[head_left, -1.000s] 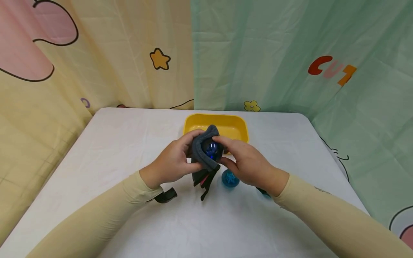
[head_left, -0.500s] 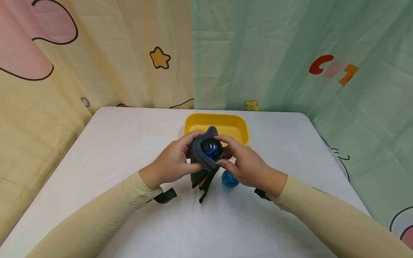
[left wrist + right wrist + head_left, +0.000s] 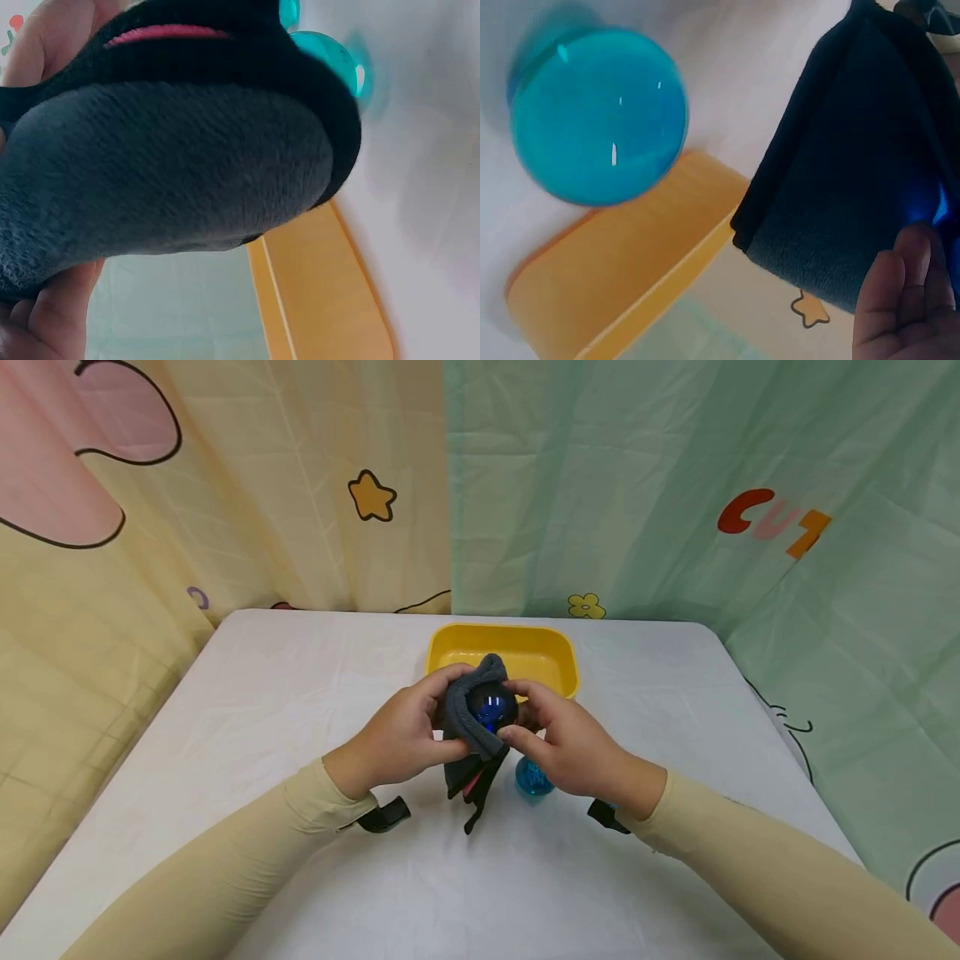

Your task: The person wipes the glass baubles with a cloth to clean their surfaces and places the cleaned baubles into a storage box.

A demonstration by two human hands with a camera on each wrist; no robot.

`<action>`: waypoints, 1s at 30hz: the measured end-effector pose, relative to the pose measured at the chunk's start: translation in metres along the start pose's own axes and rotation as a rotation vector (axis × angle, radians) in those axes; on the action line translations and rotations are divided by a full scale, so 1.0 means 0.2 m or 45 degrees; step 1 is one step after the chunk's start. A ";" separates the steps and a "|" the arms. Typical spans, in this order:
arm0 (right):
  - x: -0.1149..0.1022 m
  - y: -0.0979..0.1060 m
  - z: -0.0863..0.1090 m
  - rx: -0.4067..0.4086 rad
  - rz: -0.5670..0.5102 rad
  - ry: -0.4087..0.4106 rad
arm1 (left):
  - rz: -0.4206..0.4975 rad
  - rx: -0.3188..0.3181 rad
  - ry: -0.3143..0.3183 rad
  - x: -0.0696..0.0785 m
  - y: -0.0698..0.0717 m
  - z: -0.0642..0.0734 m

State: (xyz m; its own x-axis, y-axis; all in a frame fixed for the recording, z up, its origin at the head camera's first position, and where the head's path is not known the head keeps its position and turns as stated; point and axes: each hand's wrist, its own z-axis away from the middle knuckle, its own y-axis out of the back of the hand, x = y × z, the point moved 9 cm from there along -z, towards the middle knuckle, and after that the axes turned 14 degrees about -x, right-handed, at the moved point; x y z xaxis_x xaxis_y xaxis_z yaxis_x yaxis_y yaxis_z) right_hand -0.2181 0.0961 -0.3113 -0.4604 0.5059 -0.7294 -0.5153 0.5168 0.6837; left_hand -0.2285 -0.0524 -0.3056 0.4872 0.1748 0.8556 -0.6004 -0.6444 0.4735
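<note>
A dark grey plush cloth (image 3: 462,714) with black edging and a bit of pink is held up over the table. My left hand (image 3: 408,727) grips it from the left, thumb below and fingers behind. Partly enclosed by the cloth is a shiny dark blue ball (image 3: 492,703). On its right side my right hand (image 3: 573,735) holds the ball between thumb and fingers. In the left wrist view the plush cloth (image 3: 165,165) covers most of the hand. The right wrist view shows my right fingers (image 3: 907,300) by the cloth and the ball's blue glow.
A clear light blue ball (image 3: 534,776) lies on the white table (image 3: 337,893), below the right hand. Behind the hands stands a yellow tray (image 3: 525,647). Patterned curtains (image 3: 600,485) close off the far side.
My right thumb and fingers have shifted slightly down and right on the dark blue ball, showing more of it. My left hand stays nearly still with the cloth.
</note>
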 end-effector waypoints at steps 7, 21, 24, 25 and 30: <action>-0.08 0.00 0.01 0.021 0.300 0.093 | 0.054 0.015 -0.040 0.01 0.02 0.00; -0.14 0.06 0.04 0.171 0.728 0.225 | 0.048 -0.011 -0.018 0.02 0.00 -0.01; -0.08 0.06 0.02 0.086 0.453 0.108 | 0.052 -0.012 -0.026 0.03 0.00 -0.02; -0.06 0.05 0.01 0.060 0.346 0.069 | 0.048 -0.011 -0.029 0.03 0.00 -0.02; 0.00 0.02 0.01 0.026 -0.001 -0.004 | 0.033 -0.008 -0.028 0.04 -0.01 -0.01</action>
State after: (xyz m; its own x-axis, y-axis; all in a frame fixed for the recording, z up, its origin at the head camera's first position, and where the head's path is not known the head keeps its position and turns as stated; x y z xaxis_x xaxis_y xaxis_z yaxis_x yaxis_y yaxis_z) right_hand -0.2186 0.1000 -0.3079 -0.4578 0.5077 -0.7298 -0.5008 0.5310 0.6835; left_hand -0.2254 -0.0482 -0.2999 0.4854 0.1415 0.8628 -0.6171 -0.6436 0.4527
